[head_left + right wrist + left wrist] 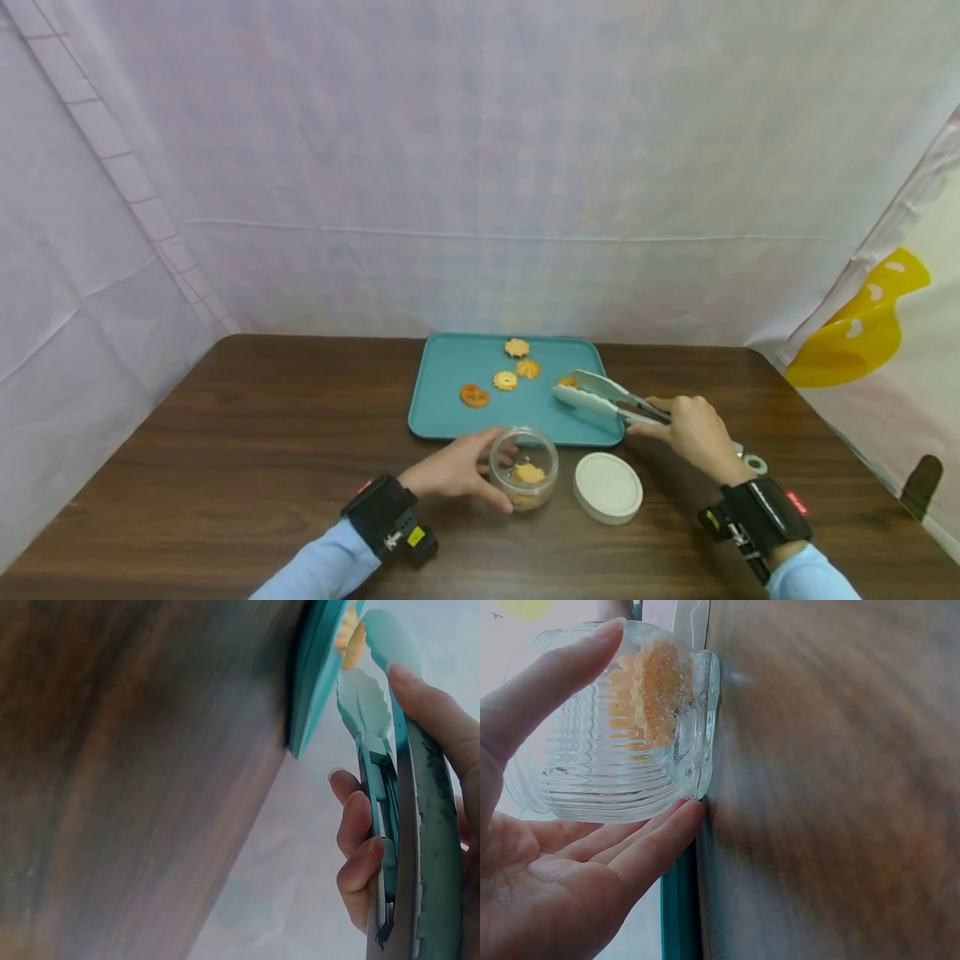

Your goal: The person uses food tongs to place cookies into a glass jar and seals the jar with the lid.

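Observation:
My left hand holds a clear glass jar upright on the table, thumb on one side and fingers on the other. Inside the jar lie yellow ridged cookies. With my right hand I grip pale green tongs, their arms spread. The tong tips reach over the right part of the teal tray, on either side of a golden-brown snack that they partly hide. Farther left on the tray are a pretzel and several flower-shaped cookies.
A round white lid lies right of the jar, in front of the tray. The tongs' ring end shows beyond my right wrist. White cloth hangs behind the brown wooden table, and a yellow shape is at the right.

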A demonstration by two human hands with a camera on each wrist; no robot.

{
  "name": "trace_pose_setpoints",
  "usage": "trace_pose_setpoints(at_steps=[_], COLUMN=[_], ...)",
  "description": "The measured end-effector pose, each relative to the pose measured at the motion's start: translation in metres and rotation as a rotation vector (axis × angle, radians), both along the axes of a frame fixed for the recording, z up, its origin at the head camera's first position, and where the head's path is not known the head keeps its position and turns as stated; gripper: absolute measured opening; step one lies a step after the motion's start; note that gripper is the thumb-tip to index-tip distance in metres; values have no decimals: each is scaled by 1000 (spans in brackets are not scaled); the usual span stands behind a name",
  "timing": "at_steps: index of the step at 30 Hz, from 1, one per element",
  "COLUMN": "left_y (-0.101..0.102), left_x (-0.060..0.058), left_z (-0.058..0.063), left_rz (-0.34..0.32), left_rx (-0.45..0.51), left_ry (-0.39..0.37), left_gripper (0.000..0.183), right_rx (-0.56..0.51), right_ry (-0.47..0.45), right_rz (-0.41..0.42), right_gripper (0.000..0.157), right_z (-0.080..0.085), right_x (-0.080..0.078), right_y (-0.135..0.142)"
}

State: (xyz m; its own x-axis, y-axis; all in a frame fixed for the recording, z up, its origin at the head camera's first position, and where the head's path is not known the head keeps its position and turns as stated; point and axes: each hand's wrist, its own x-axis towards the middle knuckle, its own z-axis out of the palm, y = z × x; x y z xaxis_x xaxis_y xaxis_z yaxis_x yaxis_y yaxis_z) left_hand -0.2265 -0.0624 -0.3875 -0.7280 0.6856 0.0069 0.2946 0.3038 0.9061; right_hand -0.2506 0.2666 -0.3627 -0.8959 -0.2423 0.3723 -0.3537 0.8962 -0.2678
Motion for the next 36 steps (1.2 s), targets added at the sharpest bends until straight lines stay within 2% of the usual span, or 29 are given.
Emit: trace_pose_setpoints(at_steps=[6,12,24,36], left_y=[0,0,0,0], left_x=[1,1,0,-1], left_z=[0,1,0,-2], left_rz=[5,2,-1,-6], left_rx=[-4,1,8,22], left_ry=[-5,-4,-7,-2], left_gripper=[74,74,74,74], right_rx=[-5,-1,-53,-124], right_ry=[-37,-6,65,46], right_rz=[1,35,117,202], right_gripper=[58,61,53,48], right_z=[3,7,20,26], right_x=[10,19,42,61], right_y=[1,1,-2,-3])
